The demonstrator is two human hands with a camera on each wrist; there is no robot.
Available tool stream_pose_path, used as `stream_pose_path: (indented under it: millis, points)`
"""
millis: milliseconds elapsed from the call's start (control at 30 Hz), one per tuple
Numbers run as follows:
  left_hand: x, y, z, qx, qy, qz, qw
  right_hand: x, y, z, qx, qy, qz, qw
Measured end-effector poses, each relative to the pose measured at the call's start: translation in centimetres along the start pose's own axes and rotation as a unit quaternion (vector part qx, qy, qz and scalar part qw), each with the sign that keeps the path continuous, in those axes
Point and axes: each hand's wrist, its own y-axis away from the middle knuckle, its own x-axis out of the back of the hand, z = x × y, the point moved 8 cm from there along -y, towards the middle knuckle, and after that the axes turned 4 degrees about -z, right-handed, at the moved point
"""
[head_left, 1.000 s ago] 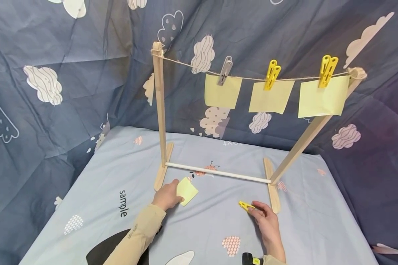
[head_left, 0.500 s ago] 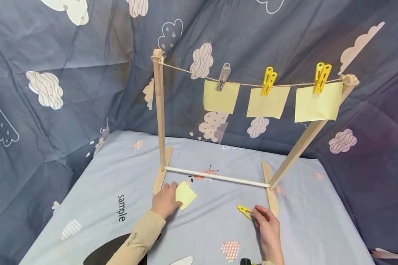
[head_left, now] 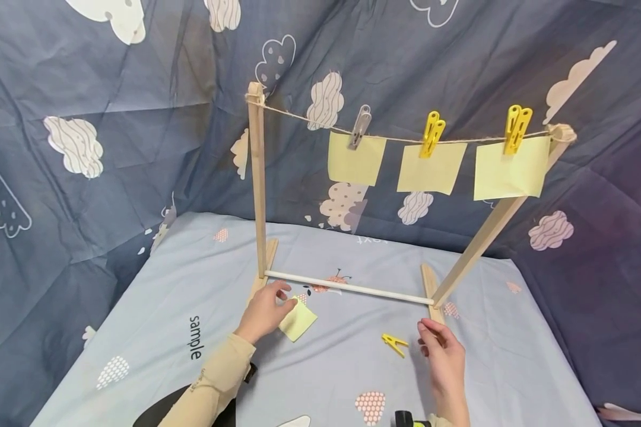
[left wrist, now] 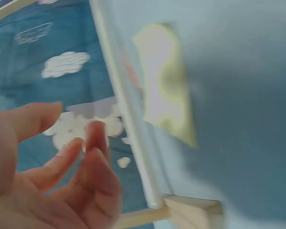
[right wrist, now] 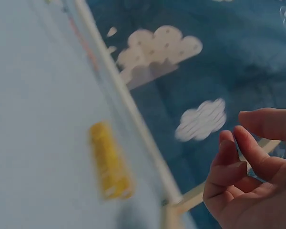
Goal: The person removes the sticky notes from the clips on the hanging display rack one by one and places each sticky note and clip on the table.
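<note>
A yellow sticky note [head_left: 298, 321] lies on the light blue cloth. Just above its left corner is my left hand [head_left: 263, 313], fingers loosely bent; the left wrist view shows the note [left wrist: 166, 83] apart from the fingertips. To the right, a yellow clothespin [head_left: 394, 344] rests on the cloth by itself. My right hand [head_left: 442, 351] hovers to the right of it, thumb and fingers slightly apart with nothing between them. In the right wrist view the clothespin [right wrist: 109, 162] appears blurred, well away from the hand [right wrist: 252, 171].
Behind the hands stands a wooden frame with a left post [head_left: 257, 190], a right post [head_left: 481, 243] and a white bottom rod [head_left: 347, 287]. Along its twine [head_left: 294, 115] hang three yellow notes, held by a grey clothespin [head_left: 360, 127] and two yellow clothespins [head_left: 432, 134].
Both hands have let go: the left has lifted off the sticky note, and the right has released the yellow clothespin and moved right. The head view has tilted slightly up.
</note>
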Motion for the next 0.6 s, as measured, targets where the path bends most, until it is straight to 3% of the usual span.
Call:
stream_pose_path:
  millis: [133, 167, 233, 300, 400, 500, 600]
  points:
    - [1.7, -0.7, 1.6, -0.008, 0.128, 0.008, 0.9917, -0.4, 0.2, -3.6, 0.048, -0.009, -0.018, 0.9987]
    - [2.1, -0.9, 1.9, -0.005, 0.166, 0.009, 0.9861, -0.6, 0.3, -4.7, 0.063, -0.004, -0.023, 0.9978]
    - [2.8, -1.3, 2.5, 0.006, 0.255, 0.002, 0.9669, -0.9, 0.5, -6.9, 0.095, 0.004, -0.032, 0.995]
    - [3.3, -1.8, 3.1, 0.027, 0.352, -0.009, 0.9356, -1.4, 0.9, -9.4, 0.128, 0.005, -0.041, 0.9909]
    - [4.0, -2.3, 4.2, 0.062, 0.488, -0.024, 0.87, -2.2, 1.4, -13.3, 0.187, 0.002, -0.059, 0.9805]
    - [4.6, -2.8, 5.5, 0.082, 0.575, -0.033, 0.8136, -3.1, 2.4, -17.3, 0.255, 0.002, -0.085, 0.9632]
    - [5.1, -3.3, 7.0, 0.085, 0.634, -0.046, 0.7675, -4.1, 3.8, -21.3, 0.323, -0.005, -0.122, 0.9385]
